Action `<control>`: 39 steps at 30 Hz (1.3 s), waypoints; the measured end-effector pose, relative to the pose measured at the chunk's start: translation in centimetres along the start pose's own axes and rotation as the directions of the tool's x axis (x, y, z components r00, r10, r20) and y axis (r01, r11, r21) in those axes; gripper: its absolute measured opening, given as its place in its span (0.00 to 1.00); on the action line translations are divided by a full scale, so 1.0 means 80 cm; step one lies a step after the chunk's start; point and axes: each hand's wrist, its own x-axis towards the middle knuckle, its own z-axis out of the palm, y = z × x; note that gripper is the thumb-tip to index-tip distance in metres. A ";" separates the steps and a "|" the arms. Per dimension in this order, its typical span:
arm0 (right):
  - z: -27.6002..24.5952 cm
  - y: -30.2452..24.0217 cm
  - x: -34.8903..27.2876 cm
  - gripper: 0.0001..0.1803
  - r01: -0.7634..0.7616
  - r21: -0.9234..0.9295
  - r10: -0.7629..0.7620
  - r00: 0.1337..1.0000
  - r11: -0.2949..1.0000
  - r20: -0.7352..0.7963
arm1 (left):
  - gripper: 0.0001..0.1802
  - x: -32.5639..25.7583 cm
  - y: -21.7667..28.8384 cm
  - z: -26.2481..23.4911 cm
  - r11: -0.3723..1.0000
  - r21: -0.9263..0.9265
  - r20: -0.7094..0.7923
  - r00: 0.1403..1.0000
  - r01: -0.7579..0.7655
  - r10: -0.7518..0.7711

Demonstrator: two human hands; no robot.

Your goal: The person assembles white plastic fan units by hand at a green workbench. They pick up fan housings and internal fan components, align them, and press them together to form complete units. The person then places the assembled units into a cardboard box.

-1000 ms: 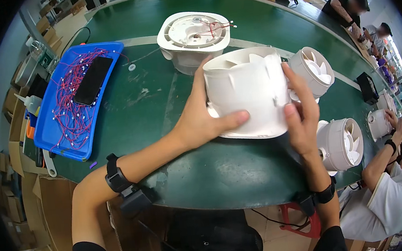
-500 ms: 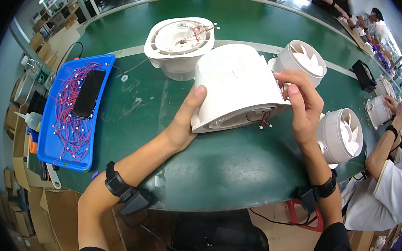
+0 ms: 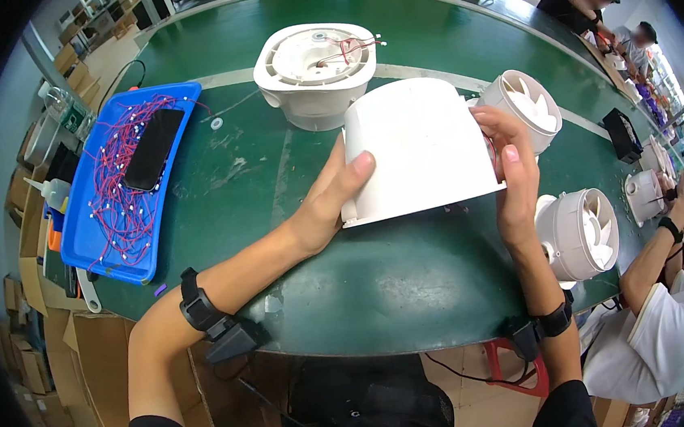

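Note:
Between my hands is a white plastic housing (image 3: 422, 153) with a curved, smooth side facing me. My left hand (image 3: 336, 190) grips its left side, thumb over the front and the other fingers hidden behind. My right hand (image 3: 513, 166) closes round its right edge, where a bit of red wire shows by the fingers. Behind it stands a similar white housing (image 3: 312, 102), its ringed end up, with red and dark wires (image 3: 344, 51) sticking out. Two white fan units (image 3: 576, 234) with bladed round openings sit to the right, one close to my right wrist.
On the left, a blue tray (image 3: 76, 245) holds a tangle of red wires (image 3: 118, 209) and a black phone (image 3: 152, 149). A white washer (image 3: 217, 123) lies on the green table (image 3: 301, 298). A black box (image 3: 621, 136) and a co-worker's arm (image 3: 654, 251) are at the right.
The held housing has tipped so that its lower opening and the wires inside no longer show. My left thumb sits further over its front. Both hands keep their grip.

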 end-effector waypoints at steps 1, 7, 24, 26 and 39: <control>0.001 -0.001 0.000 0.25 -0.032 0.043 0.032 0.999 0.999 0.011 | 0.47 0.000 0.001 0.003 1.000 -0.013 -0.042 0.999 -0.021 0.020; 0.004 0.004 -0.005 0.49 -0.114 0.350 0.106 0.993 0.930 0.042 | 0.37 0.000 0.019 0.020 0.946 -0.318 -0.149 0.989 -0.065 0.018; 0.015 0.018 -0.021 0.48 -0.418 0.336 0.409 0.907 0.844 0.100 | 0.29 0.004 0.010 -0.011 0.810 0.570 -0.114 0.963 -0.137 0.242; 0.016 0.002 -0.011 0.44 -0.497 0.440 0.511 0.854 0.748 0.097 | 0.34 0.001 0.007 -0.006 0.923 0.360 -0.068 0.983 -0.136 0.171; 0.015 0.010 -0.011 0.39 -0.530 0.413 0.546 0.833 0.741 0.088 | 0.42 0.005 0.010 0.004 0.996 0.089 -0.097 0.995 -0.006 0.015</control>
